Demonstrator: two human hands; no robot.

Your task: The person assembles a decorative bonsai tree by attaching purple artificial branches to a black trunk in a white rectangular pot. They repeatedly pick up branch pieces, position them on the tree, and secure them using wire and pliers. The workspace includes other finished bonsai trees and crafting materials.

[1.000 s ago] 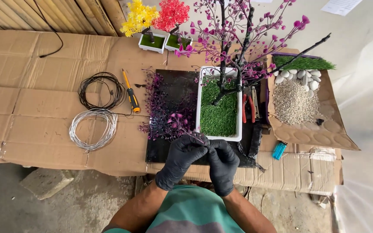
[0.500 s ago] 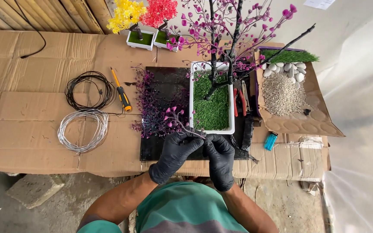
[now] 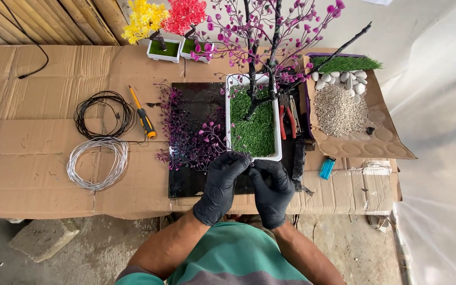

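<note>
A small purple flower sprig (image 3: 237, 154) sits pinched between our two black-gloved hands, just at the near edge of the white planter (image 3: 253, 119). Our left hand (image 3: 221, 184) closes its fingertips on the sprig; our right hand (image 3: 271, 190) closes against it from the other side. The planter holds green turf and a dark tree with pink blossoms (image 3: 270, 31). Left of it lie loose purple sprigs (image 3: 188, 134) on a black sheet (image 3: 186, 182). Farther left on the cardboard surface (image 3: 27, 132) rest a screwdriver (image 3: 142, 113) and two wire coils, black (image 3: 104, 113) and silver (image 3: 97, 163).
</note>
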